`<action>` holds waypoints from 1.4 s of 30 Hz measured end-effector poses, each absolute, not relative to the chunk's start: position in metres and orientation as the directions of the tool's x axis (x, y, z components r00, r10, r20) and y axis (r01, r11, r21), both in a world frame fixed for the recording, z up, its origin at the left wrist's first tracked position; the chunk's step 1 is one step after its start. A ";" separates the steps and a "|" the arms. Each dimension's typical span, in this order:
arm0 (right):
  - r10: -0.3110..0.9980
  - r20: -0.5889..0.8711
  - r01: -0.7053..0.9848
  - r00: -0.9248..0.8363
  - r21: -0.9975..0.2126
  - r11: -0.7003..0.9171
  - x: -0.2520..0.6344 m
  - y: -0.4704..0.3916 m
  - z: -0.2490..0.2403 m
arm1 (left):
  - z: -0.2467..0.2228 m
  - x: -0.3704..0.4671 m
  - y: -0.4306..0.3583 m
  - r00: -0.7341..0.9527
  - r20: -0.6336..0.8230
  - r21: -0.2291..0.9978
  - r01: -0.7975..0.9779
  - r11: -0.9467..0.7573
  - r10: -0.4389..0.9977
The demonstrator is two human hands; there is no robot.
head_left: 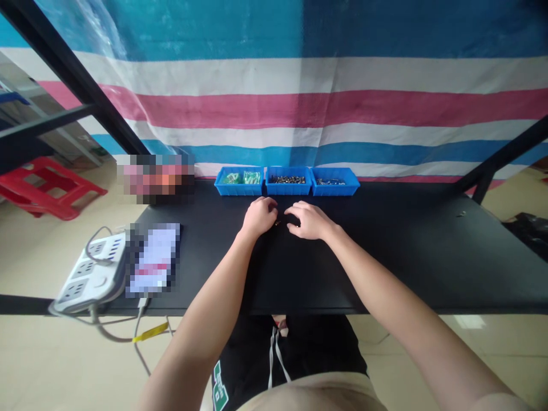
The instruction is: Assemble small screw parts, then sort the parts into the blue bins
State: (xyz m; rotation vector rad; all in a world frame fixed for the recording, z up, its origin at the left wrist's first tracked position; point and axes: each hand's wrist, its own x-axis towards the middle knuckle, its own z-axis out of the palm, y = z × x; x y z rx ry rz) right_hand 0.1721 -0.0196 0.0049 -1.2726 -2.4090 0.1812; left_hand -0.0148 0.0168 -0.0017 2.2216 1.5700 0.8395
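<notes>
Small metal piece, a brassy glint on the black tabletop, and we have it sitting in the gap between our two hands, nearer the left one! Our left hand lies low over the table, back turned up, fingers curled inward toward the middle. Its fingertips dip out of sight, so we cannot tell how far they close or whether they have hold of anything; the piece shows just beside them. Across the gap our right hand faces it, turned on its side, thumb and forefinger parted in a wide C, the other fingers loosely bent. We catch a bright speck by that thumb, too small to name, and cannot say whether it is held. Both forearms reach forward over the near edge and slant toward each other, the right wrist almost straight. Just beyond our knuckles, three bins in a row: the left blue bin with white-and-green contents, the middle blue bin with dark, brassy bits, the right blue bin with silvery ones. Off to our left sits a white power strip.
</notes>
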 end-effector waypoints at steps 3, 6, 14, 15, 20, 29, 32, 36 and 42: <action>0.816 0.219 0.767 -0.535 -0.281 0.577 0.177 -0.024 0.005 | -0.002 -0.014 0.017 0.255 0.295 0.542 0.749 -0.381 0.921; 0.836 0.184 0.786 -0.516 -0.287 0.548 0.181 -0.024 0.002 | -0.002 -0.014 0.017 0.258 0.309 0.537 0.747 -0.392 0.915; 0.856 0.204 0.778 -0.475 -0.356 0.517 0.188 -0.020 -0.004 | -0.003 -0.013 0.018 0.271 0.320 0.529 0.744 -0.408 0.908; 0.853 0.212 0.774 -0.477 -0.359 0.522 0.188 -0.020 -0.005 | -0.003 -0.013 0.017 0.274 0.325 0.529 0.741 -0.414 0.905; 0.843 0.291 0.743 -0.452 -0.400 0.536 0.187 -0.018 -0.010 | -0.001 -0.011 0.015 0.306 0.364 0.546 0.695 -0.468 0.880; 0.805 0.496 0.580 -0.327 -0.567 0.585 0.181 -0.016 -0.010 | 0.002 -0.007 0.007 0.431 0.433 0.546 0.574 -0.611 0.792; 0.851 0.485 0.519 -0.201 -0.685 0.512 0.174 -0.018 -0.010 | 0.002 -0.006 0.005 0.462 0.445 0.538 0.547 -0.641 0.767; 0.917 0.391 0.361 -0.075 -0.847 0.391 0.167 -0.019 -0.011 | 0.002 -0.005 0.004 0.473 0.468 0.533 0.523 -0.665 0.747; 0.941 0.339 0.310 -0.014 -0.893 0.327 0.167 -0.016 -0.014 | 0.001 -0.004 0.004 0.498 0.458 0.516 0.525 -0.676 0.736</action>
